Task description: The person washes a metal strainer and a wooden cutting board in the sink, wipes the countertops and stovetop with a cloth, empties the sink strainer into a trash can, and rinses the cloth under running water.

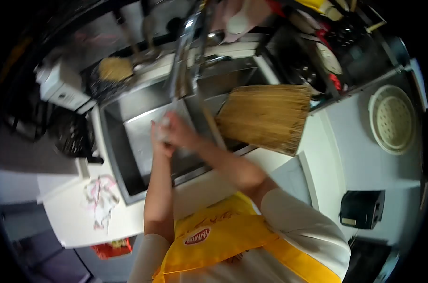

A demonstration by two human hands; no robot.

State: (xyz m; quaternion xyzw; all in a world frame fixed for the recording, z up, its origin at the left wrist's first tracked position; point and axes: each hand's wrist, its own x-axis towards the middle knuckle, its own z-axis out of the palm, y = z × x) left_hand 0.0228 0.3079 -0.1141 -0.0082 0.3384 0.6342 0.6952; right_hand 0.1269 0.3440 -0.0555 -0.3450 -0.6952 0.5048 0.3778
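Note:
Over the left basin of the steel sink, my two hands meet below the faucet. My right hand is closed, its fingers curled against my left hand. A small whitish patch shows between them, too blurred to name; it could be foam or a thing they grip. My left hand is closed around the same spot, with one finger or thumb pointing up. Beside my right forearm, a wooden slatted board lies across the right basin.
A crumpled cloth lies on the counter at the left. Behind it stand a white carton and a yellowish sponge. To the right are a cream colander, a black appliance and a dish rack.

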